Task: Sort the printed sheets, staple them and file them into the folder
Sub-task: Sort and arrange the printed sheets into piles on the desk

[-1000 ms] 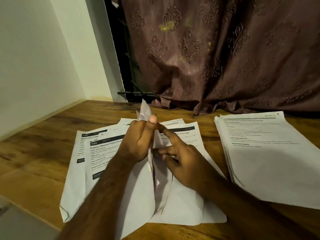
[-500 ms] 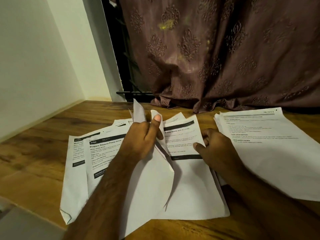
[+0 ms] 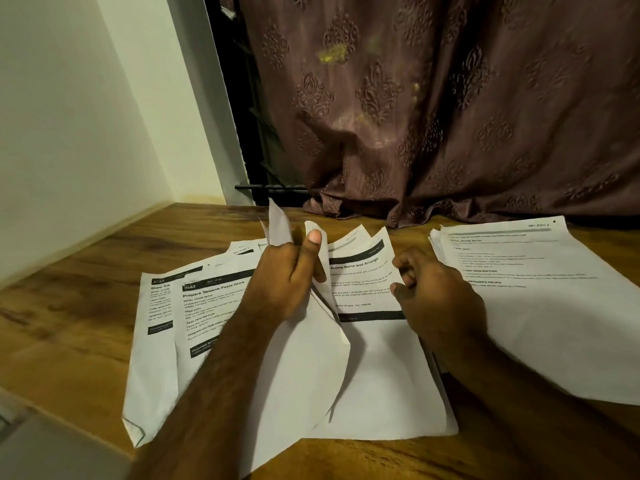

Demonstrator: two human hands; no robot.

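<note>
Two hands: both at work on the paper, no stapler or folder in view.
Spread sheets (image 3: 162,327): at least two lie fanned on the worktop (image 3: 69,292) at the left, headings up, with corners of more showing behind them; an exact count cannot be made.
Left hand (image 3: 284,282): fingers and thumb curled round a lifted sheet (image 3: 304,368), pinching its upper part so that it stands bent above the others.
Middle sheet (image 3: 367,292): one printed page lies flat just right of the lifted one.
Right hand (image 3: 436,299): fingers loosely curled, tips touching the middle sheet's right edge; whether they pinch it I cannot tell.
Stack (image 3: 540,306): one pile of many sheets at the right, edges roughly squared.
Step, as I judge: sorting, nothing stapled yet.
Next move: calls for separating a single page cleanly and laying it on the matching pile without creasing it further.
</note>
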